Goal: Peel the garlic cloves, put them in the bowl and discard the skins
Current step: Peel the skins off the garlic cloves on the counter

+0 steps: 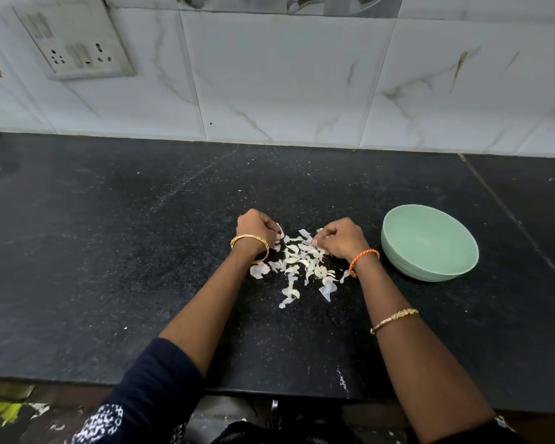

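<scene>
Right now the black surface (109, 251) fills most of what I see, running back to a white marbled tile wall (302, 75) with a switch plate (74, 43) set into it at the left. Well to the right of the work sits a pale green bowl (462, 267), upright, with nothing visible inside it.

Both forearms reach in from the near edge. A dark sleeve (154, 379) covers the left arm up to the elbow, and a gold bangle (249, 243) sits at the left wrist; the right arm carries an orange thread band (364, 257) at the wrist and a second bangle further down the forearm.

The left hand (257, 227) is curled knuckles-up at the far left edge of the garlic pile, its fingertips pinching a bit of skin. The right hand (343, 237) is curled the same way at the pile's far right edge, fingertips down among the pieces and closed on something small; whether clove or skin I cannot tell.

Between and just nearer than the hands lies the garlic (302, 261), a loose scatter of pale cloves mixed with papery skins (259, 270), all on the surface and apart from the bowl.
</scene>
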A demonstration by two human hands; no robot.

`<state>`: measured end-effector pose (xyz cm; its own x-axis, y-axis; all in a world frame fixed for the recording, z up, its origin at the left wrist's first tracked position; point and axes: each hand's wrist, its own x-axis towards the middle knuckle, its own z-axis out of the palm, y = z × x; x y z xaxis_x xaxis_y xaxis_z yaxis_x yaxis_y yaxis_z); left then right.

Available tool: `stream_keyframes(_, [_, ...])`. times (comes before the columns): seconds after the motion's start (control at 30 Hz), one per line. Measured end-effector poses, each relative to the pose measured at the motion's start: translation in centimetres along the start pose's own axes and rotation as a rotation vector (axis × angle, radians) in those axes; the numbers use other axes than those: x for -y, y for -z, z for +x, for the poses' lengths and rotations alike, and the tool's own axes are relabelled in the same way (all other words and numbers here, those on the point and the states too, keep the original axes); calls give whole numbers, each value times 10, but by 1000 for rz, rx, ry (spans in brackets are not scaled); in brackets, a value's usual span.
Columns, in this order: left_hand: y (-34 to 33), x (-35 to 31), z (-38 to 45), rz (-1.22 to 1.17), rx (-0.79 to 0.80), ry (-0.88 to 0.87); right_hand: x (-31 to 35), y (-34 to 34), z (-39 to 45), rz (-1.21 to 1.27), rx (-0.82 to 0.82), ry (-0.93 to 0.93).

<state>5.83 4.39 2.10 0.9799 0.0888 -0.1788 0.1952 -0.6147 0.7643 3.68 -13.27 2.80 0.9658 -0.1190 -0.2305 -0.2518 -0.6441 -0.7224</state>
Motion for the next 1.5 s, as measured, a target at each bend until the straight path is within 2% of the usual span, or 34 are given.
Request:
stream_keyframes(0.13, [-3,6,-2,-130,-24,-19,-1,9,2,146,50,-64])
stream_keyframes(0.27, [-9,10,-4,-128,-79,-68,-8,12,5,275,61,-106])
stream_keyframes(0.43, [-18,-4,-21,314,-165,-243,-13,11,2,383,29,-138])
stream_keyframes(0.5, [-22,-13,-30,324,-81,-366,-10,11,0,443,35,-150])
stream_keyframes(0.6, [-30,-19,-36,199,75,-544,-3,12,-3,582,68,-201])
stream_keyframes(0.67, [-34,-21,-37,119,57,-597,1,14,-5,658,88,-237])
stream_keyframes(0.77, [-35,-22,-33,45,-8,-532,5,16,-8,715,95,-237])
stream_keyframes(0.8, [-34,-22,-32,-21,15,-459,7,16,-9,737,93,-229])
stream_keyframes(0.93, [-34,-21,-33,-536,227,-97,12,10,-9,863,123,-232])
stream_keyframes(1.0, [-37,-19,-33,-556,210,-54,12,7,-8,905,115,-247])
stream_keyframes(1.07, [-37,-14,-31,-449,100,-66,6,4,-7,794,26,-249])
stream_keyframes(1.17, [-33,-4,-28,-306,-9,-105,-7,9,-6,432,-186,-186])
stream_keyframes(1.37, [-36,-7,-32,-42,15,-253,-11,11,-29,-26,-427,11])
stream_keyframes(1.43, [-37,-9,-30,-17,-16,-233,-11,2,-40,-230,-414,77])
stream_keyframes(1.5, [-36,-8,-27,-17,-45,-204,-12,-7,-46,-429,-287,100])
